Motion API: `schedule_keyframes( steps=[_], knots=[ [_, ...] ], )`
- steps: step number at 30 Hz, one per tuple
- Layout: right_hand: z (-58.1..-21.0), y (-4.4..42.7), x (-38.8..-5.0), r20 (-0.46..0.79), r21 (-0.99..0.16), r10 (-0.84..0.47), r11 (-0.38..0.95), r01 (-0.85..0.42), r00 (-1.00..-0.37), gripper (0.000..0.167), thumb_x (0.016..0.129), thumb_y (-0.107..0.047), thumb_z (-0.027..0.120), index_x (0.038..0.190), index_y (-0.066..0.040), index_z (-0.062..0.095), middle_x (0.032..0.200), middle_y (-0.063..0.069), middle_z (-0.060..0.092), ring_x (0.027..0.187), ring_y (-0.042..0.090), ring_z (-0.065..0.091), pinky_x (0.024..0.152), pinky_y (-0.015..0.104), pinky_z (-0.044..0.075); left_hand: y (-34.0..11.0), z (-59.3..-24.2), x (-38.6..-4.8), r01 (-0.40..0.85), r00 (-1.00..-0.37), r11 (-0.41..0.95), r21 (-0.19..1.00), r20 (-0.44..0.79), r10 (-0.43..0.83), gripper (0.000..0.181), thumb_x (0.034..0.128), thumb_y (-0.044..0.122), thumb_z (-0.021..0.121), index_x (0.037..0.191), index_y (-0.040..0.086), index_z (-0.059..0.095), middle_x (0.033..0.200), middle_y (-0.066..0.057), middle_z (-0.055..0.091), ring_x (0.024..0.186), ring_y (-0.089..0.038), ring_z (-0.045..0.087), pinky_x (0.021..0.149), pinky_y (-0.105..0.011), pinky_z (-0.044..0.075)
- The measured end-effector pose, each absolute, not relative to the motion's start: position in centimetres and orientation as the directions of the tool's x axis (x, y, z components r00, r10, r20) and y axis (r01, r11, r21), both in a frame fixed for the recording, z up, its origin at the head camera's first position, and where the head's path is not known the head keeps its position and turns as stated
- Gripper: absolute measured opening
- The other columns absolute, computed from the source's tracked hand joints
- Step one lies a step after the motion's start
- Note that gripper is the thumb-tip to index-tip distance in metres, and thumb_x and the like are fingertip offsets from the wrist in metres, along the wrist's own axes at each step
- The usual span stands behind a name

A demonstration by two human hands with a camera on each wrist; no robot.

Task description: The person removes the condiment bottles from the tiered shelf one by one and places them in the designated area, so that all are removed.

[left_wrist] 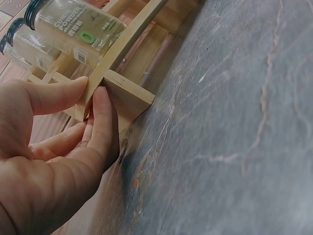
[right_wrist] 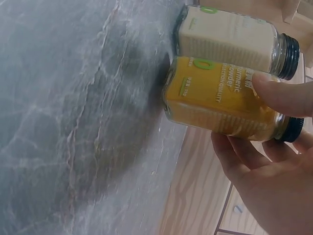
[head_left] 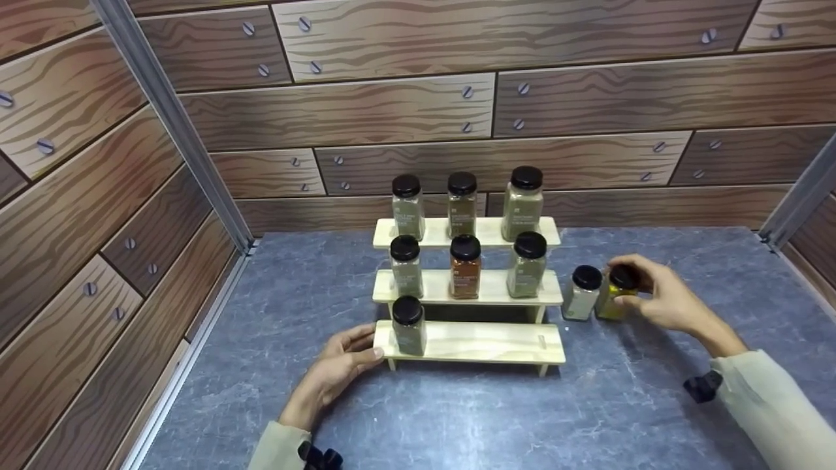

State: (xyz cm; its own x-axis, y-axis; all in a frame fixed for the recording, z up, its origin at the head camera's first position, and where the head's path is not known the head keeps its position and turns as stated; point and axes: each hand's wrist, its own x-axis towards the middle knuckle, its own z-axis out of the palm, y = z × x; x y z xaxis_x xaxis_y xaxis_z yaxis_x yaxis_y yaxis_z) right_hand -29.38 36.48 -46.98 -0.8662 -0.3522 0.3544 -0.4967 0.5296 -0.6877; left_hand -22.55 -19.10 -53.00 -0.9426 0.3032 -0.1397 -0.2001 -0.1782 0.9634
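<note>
My right hand [head_left: 669,300] holds a jar of yellow turmeric powder [right_wrist: 215,98] between thumb and fingers, near its black lid. The jar stands on the grey tabletop, right beside a jar of pale powder [head_left: 580,300]. At the left end of the three-tier wooden rack [head_left: 483,343], my left hand [head_left: 336,369] pinches the lowest shelf with thumb and fingers. A cumin powder jar [left_wrist: 78,29] stands on that shelf, close to the left thumb. On the middle tier is a jar of reddish powder [head_left: 465,271] between two paler ones.
Three more black-lidded jars stand on the top tier, including a taller pale one [head_left: 524,205] at its right. Wood-patterned panels [head_left: 405,111] rise behind and at the sides. A metal strip [head_left: 176,117] runs up the left corner.
</note>
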Motion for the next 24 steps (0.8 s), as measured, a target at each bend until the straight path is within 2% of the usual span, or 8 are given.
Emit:
schedule_keyframes(
  steps=[9, 14, 24],
  knots=[
    [-47.11, 36.82, -29.27, 0.332, -0.677, -0.348, 0.559, -0.478, -0.877, 0.064, 0.080, 0.020, 0.075, 0.140, 0.008, 0.058, 0.127, 0.033, 0.065, 0.106, -0.014, 0.057, 0.094, 0.000, 0.049, -19.17, -52.86, -22.53, -0.208, -0.942, -0.176, 0.962, -0.149, 0.300, 0.071, 0.0967, -0.008, 0.064, 0.158, -0.017, 0.030, 0.160, -0.040, 0.037, 0.120, -0.025, 0.068, 0.112, -0.033, 0.058],
    [-47.30, 36.87, -29.25, 0.323, -0.698, -0.366, 0.530, -0.481, -0.873, 0.066, 0.079, 0.021, 0.074, 0.142, 0.009, 0.056, 0.130, 0.035, 0.063, 0.109, -0.015, 0.057, 0.096, 0.001, 0.049, -19.16, -52.82, -22.51, -0.211, -0.944, -0.173, 0.962, -0.154, 0.293, 0.072, 0.0965, -0.008, 0.064, 0.158, -0.016, 0.029, 0.161, -0.040, 0.037, 0.120, -0.025, 0.068, 0.112, -0.033, 0.058],
    [-47.67, 36.84, -29.15, 0.333, -0.698, -0.373, 0.520, -0.493, -0.866, 0.067, 0.079, 0.022, 0.074, 0.142, 0.009, 0.056, 0.127, 0.033, 0.065, 0.108, -0.011, 0.059, 0.096, 0.001, 0.049, -18.97, -53.00, -22.57, -0.191, -0.945, -0.178, 0.965, -0.131, 0.300, 0.068, 0.0969, -0.009, 0.064, 0.156, -0.019, 0.032, 0.156, -0.039, 0.044, 0.118, -0.021, 0.068, 0.108, -0.030, 0.060]
  ],
)
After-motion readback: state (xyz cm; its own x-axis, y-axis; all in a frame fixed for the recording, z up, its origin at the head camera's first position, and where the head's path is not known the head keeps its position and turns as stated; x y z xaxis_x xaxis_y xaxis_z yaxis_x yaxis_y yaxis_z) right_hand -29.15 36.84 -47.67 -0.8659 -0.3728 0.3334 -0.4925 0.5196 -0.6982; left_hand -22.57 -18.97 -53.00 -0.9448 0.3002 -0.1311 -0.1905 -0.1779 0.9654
